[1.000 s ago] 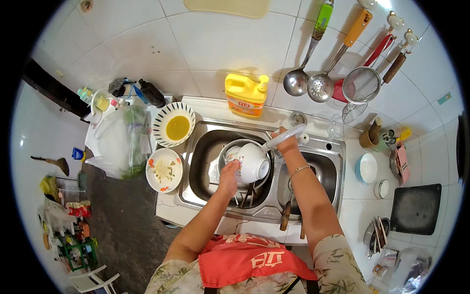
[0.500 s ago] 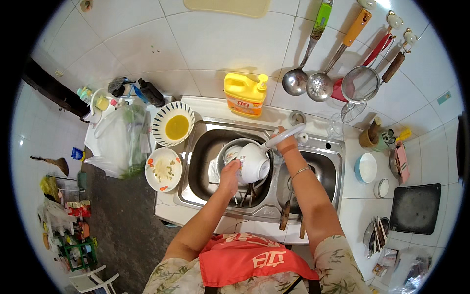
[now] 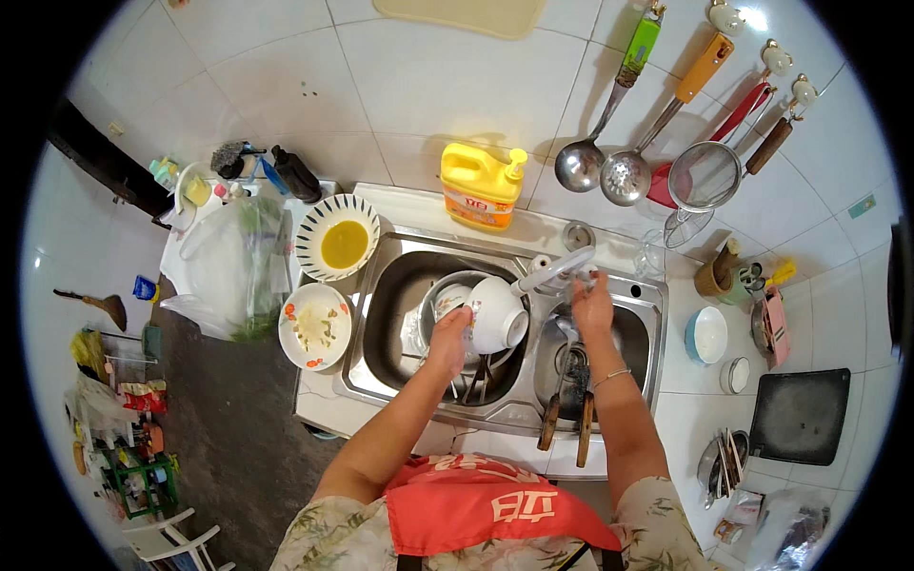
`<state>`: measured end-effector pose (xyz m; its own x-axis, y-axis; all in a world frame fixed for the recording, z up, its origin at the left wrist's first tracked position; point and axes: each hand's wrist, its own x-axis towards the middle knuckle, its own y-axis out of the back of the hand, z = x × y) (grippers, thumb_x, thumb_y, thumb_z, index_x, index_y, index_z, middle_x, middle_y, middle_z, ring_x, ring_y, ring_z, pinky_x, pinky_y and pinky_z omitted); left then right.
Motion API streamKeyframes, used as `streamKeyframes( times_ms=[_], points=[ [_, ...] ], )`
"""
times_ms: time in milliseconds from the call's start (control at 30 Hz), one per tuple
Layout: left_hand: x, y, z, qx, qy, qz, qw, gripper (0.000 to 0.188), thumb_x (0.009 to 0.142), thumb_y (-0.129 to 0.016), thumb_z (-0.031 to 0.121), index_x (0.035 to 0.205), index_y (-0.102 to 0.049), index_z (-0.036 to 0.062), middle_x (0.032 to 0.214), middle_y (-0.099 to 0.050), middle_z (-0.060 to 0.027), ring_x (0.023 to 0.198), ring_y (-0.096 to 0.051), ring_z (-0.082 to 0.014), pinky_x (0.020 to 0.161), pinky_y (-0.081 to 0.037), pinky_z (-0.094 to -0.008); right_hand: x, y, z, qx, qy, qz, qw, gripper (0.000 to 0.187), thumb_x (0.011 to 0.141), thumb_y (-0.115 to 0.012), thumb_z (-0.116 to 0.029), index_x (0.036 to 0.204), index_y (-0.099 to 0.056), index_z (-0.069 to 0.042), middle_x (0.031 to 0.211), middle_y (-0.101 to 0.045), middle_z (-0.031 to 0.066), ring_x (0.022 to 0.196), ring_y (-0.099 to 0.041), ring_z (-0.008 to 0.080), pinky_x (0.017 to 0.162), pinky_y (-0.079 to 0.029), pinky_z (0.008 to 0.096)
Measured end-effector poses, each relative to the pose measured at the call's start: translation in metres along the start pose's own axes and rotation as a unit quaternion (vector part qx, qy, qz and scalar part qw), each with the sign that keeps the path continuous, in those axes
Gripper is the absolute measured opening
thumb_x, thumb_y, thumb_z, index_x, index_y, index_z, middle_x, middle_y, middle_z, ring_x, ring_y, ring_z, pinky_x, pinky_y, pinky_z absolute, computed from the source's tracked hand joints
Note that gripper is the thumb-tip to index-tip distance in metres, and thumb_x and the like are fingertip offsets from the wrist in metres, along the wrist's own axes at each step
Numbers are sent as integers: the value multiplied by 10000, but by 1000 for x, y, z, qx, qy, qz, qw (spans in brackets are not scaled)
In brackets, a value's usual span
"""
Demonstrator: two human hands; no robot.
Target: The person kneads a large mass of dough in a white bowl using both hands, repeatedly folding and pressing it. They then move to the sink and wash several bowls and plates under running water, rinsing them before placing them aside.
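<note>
My left hand [image 3: 447, 341] grips a white bowl [image 3: 498, 319] with a floral pattern by its rim, tilted on its side over the left basin of the steel sink [image 3: 381, 381]. Beneath it sits a metal basin [image 3: 430, 303] with another bowl [image 3: 450, 299] and some utensils in it. Just right of the pale faucet [image 3: 557, 270], my right hand [image 3: 592, 309] hovers over the right basin with its fingers apart, their tips blurred near a shiny patch. Two wooden-handled utensils [image 3: 585, 430] lean out of that right basin below my right forearm.
A yellow detergent jug [image 3: 481, 190] stands behind the sink. Left of it lie a striped bowl of yellow liquid [image 3: 344, 245], a plate with food scraps [image 3: 314, 328] and a plastic bag [image 3: 224, 262]. Ladles [image 3: 581, 164] hang on the wall. A blue-white bowl [image 3: 706, 335] sits right.
My right hand has moved from behind the faucet to its right side, and the spout has shifted slightly. My left hand still holds the bowl in nearly the same place.
</note>
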<state>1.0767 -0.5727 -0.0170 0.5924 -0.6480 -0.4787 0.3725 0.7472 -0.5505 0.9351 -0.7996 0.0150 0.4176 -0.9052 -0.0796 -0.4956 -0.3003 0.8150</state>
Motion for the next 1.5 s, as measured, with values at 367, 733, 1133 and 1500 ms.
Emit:
streamKeyframes(
  times_ms=[367, 733, 1133, 1500],
  points=[
    [-9, -13, 2, 2, 11, 18, 1000, 203, 892, -559, 221, 969, -602, 38, 891, -613, -22, 813, -556, -128, 764, -434, -282, 53, -13, 27, -93, 17, -36, 995, 467, 794, -616, -249, 1118, -451, 45, 885, -613, 261, 861, -588, 412, 738, -472, 461],
    [-5, 1, -5, -12, 4, 18, 1000, 185, 886, -565, 208, 972, -599, 48, 904, -620, -26, 834, -566, -136, 791, -436, -291, -3, -28, -40, -98, 99, -103, 985, 572, 830, -529, -352, 1270, -392, -14, 925, -616, 251, 867, -598, 400, 747, -475, 467],
    [-10, 5, 3, 4, -6, 29, 1000, 181, 886, -567, 208, 950, -582, 40, 878, -620, -41, 810, -579, -151, 768, -452, -301, 44, -74, -27, -97, 143, -91, 981, 456, 797, -559, -300, 1115, -457, 11, 970, -598, 260, 950, -574, 397, 823, -457, 434],
    [-12, 2, 7, -12, -9, 26, 1000, 220, 891, -556, 217, 986, -606, 26, 895, -630, -37, 794, -572, -122, 744, -447, -266, 42, -71, -29, -110, 137, -97, 980, 511, 799, -539, -287, 1200, -446, 16, 1031, -585, 268, 989, -561, 391, 863, -446, 416]
  ],
)
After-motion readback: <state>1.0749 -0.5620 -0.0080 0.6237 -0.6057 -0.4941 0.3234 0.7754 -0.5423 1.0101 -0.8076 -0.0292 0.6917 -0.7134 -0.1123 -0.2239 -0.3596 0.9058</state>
